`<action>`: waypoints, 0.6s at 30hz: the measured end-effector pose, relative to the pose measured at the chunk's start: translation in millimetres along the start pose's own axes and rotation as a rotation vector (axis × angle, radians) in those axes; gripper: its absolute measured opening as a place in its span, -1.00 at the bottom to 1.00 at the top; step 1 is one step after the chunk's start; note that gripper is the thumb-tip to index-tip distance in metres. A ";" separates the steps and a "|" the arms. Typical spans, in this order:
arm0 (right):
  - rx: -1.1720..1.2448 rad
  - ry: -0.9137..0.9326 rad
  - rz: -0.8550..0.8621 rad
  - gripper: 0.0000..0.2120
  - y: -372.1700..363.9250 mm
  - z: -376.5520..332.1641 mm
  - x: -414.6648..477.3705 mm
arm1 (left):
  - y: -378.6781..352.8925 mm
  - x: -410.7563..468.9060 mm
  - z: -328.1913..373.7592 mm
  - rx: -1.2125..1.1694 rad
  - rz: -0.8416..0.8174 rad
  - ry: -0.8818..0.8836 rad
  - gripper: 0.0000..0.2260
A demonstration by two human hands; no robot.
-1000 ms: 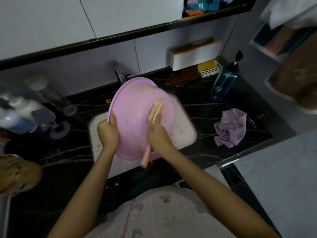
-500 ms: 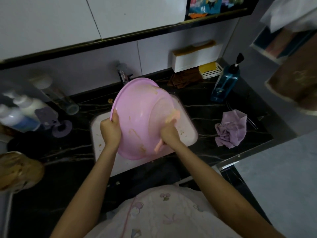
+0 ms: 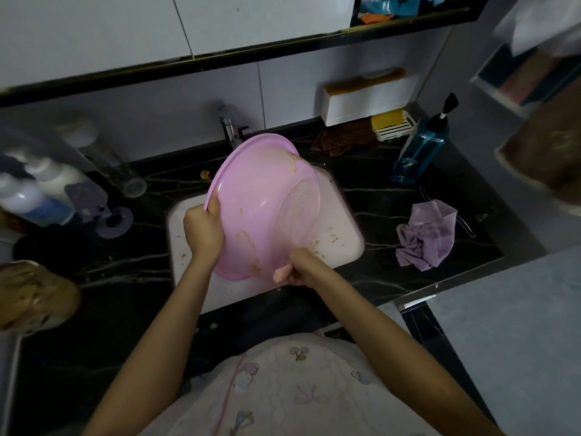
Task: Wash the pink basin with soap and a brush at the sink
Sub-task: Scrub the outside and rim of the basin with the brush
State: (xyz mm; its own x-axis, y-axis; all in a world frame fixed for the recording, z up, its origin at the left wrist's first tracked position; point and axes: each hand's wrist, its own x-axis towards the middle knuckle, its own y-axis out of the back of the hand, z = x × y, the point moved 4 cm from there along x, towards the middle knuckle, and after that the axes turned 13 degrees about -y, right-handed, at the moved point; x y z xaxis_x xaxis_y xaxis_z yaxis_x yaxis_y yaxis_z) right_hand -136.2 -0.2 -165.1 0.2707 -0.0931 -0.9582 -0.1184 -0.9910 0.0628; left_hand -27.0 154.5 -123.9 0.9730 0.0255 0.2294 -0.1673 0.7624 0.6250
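The pink basin (image 3: 264,209) is held tilted on edge above the white sink (image 3: 342,234), its smeared underside facing the camera. The left hand (image 3: 202,231) has its fingers clamped on the basin's left rim. The right hand (image 3: 303,267), at the basin's lower edge, has its fingers closed around the brush (image 3: 281,273) handle. A crumpled purple cloth (image 3: 426,236) lies on the dark counter (image 3: 377,190) right of the sink.

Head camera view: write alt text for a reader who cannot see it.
A person tilts a pink basin smeared with brownish residue over a white sink, the left hand gripping its rim and the right hand holding a pink brush handle at its lower edge. A crumpled purple cloth and blue pump bottle sit on the dark counter to the right.
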 end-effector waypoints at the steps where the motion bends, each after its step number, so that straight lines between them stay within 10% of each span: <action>1: -0.002 -0.004 -0.050 -0.82 -3.9 7.3 -10.5 | 1.2 2.1 -1.8 -0.002 0.002 0.002 -0.50; 18: 0.257 0.060 -0.213 -0.68 26.3 -23.7 -26.4 | -4.4 8.6 -4.1 0.021 -0.015 0.027 -0.49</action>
State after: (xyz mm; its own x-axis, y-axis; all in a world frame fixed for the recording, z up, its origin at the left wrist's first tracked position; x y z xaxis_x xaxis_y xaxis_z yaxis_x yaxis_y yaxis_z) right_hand -123.9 -26.1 -131.5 0.3700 0.1002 -0.9236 -0.2882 -0.9328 -0.2167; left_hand -17.3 154.1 -127.7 0.9794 0.0321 0.1996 -0.1557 0.7493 0.6436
